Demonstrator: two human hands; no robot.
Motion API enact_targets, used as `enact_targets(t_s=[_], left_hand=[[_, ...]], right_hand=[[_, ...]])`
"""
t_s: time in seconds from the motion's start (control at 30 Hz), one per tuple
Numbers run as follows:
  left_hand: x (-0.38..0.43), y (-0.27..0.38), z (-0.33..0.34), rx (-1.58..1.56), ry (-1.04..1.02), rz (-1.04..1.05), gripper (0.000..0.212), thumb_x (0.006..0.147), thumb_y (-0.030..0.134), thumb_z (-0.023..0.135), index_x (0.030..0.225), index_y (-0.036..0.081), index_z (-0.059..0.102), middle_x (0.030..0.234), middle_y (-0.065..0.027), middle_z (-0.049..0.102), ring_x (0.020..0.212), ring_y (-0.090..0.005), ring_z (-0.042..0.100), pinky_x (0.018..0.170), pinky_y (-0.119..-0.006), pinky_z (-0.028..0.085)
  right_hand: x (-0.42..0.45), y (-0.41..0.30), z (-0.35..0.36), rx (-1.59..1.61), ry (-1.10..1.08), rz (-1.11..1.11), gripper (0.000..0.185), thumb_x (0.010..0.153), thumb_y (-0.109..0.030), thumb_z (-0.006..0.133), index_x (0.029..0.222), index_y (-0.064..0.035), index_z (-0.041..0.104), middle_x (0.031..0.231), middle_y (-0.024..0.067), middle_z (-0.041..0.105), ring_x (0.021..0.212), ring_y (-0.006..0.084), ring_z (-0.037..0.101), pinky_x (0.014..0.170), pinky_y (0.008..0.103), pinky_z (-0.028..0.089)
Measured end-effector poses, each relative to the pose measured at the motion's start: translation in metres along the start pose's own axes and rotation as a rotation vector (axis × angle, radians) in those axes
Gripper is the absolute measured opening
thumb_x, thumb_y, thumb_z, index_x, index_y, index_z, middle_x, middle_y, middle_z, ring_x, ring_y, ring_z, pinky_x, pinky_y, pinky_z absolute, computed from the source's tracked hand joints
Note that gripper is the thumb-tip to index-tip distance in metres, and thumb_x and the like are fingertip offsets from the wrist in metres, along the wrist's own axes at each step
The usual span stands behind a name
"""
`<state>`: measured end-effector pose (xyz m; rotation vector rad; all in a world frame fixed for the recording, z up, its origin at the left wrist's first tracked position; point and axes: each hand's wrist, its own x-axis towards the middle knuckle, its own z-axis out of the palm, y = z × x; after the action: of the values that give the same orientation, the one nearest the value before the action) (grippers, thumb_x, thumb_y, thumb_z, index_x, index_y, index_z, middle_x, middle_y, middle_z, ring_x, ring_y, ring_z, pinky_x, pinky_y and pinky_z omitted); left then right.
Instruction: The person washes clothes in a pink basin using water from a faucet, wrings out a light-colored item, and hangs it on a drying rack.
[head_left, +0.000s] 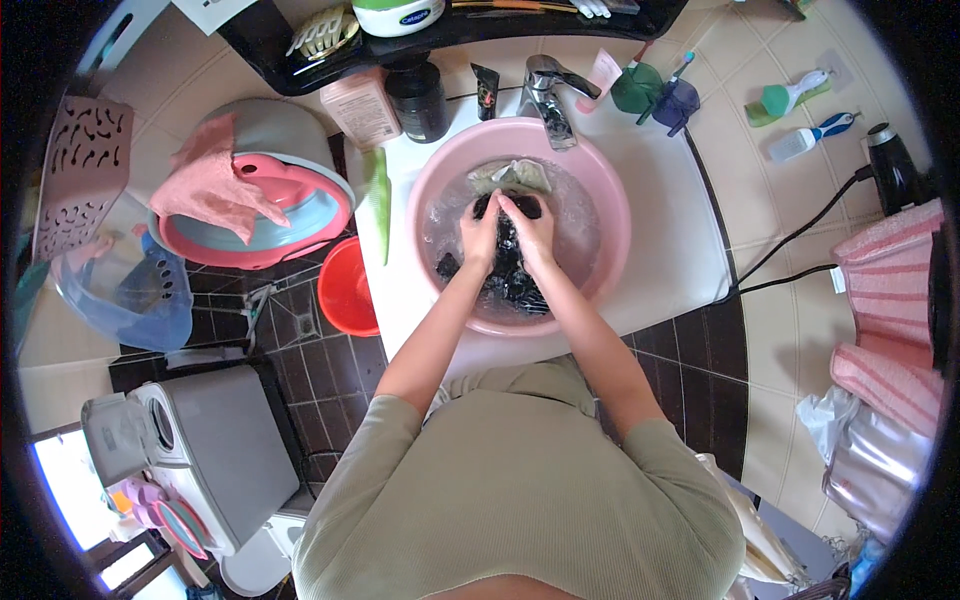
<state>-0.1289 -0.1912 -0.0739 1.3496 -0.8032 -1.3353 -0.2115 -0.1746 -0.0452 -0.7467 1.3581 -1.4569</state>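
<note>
A pink plastic basin holding sudsy water stands in the white washbasin, below a chrome faucet. My left hand and my right hand meet at the fingertips over the water, both gripping a bunched black cloth. The cloth's lower part trails in the water towards me and shows some light marks. A pale greenish cloth floats just beyond my fingers, partly above the surface. A small dark piece of cloth shows at the basin's left side; whether it joins the black cloth is hidden.
A green brush or comb lies on the left rim. Bottles, including a black jar, stand behind. A red bucket is below left, near stacked tubs. Toothbrush cups stand back right; a black cord hangs along the wall.
</note>
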Motion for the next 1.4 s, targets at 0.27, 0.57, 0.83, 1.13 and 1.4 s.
enact_targets(t_s=[0.27, 0.57, 0.83, 1.13, 1.4], left_hand=[[-0.006, 0.009, 0.002, 0.124, -0.036, 0.054, 0.044, 0.076, 0.031, 0.065, 0.100, -0.006, 0.059, 0.093, -0.0134, 0.061, 0.080, -0.0169, 0.056, 0.074, -0.030, 0.045], [-0.004, 0.004, -0.011, 0.209, -0.192, 0.029, 0.029, 0.080, 0.023, 0.061, 0.086, -0.005, 0.063, 0.077, -0.0058, 0.062, 0.069, -0.0111, 0.054, 0.064, -0.026, 0.043], [-0.027, 0.024, -0.033, 0.878, -0.172, 0.217, 0.049, 0.076, 0.054, 0.056, 0.111, 0.019, 0.057, 0.109, -0.0132, 0.054, 0.102, -0.0348, 0.054, 0.084, -0.041, 0.044], [-0.030, -0.019, -0.032, 1.295, -0.171, 0.349, 0.065, 0.072, 0.043, 0.063, 0.127, 0.017, 0.039, 0.121, -0.0176, 0.042, 0.111, -0.0380, 0.044, 0.086, -0.048, 0.043], [-0.033, -0.019, -0.027, 1.359, -0.168, 0.282, 0.074, 0.068, 0.035, 0.069, 0.128, 0.012, 0.033, 0.130, -0.0211, 0.032, 0.120, -0.0422, 0.032, 0.095, -0.050, 0.035]], right_hand=[[0.007, 0.018, -0.005, 0.109, 0.036, -0.173, 0.008, 0.074, -0.005, 0.062, 0.078, -0.0003, 0.058, 0.075, 0.0012, 0.057, 0.068, 0.0081, 0.051, 0.062, 0.0217, 0.042], [0.006, -0.003, -0.023, -0.448, -0.055, -0.376, 0.022, 0.068, -0.019, 0.068, 0.077, -0.0011, 0.057, 0.063, 0.0110, 0.057, 0.058, 0.0186, 0.056, 0.058, 0.0318, 0.044], [-0.005, -0.026, -0.061, -0.839, -0.197, -0.386, 0.043, 0.073, -0.025, 0.068, 0.111, -0.0140, 0.051, 0.117, 0.0150, 0.045, 0.098, 0.0379, 0.053, 0.081, 0.0431, 0.045], [-0.012, 0.023, -0.070, -1.487, -0.357, -0.458, 0.058, 0.077, -0.028, 0.061, 0.129, -0.0225, 0.035, 0.134, 0.0116, 0.032, 0.121, 0.0350, 0.033, 0.094, 0.0608, 0.029], [0.030, -0.003, -0.067, -1.155, -0.220, -0.403, 0.038, 0.076, -0.028, 0.061, 0.112, -0.0222, 0.053, 0.087, 0.0067, 0.059, 0.077, 0.0299, 0.061, 0.069, 0.0413, 0.048]])
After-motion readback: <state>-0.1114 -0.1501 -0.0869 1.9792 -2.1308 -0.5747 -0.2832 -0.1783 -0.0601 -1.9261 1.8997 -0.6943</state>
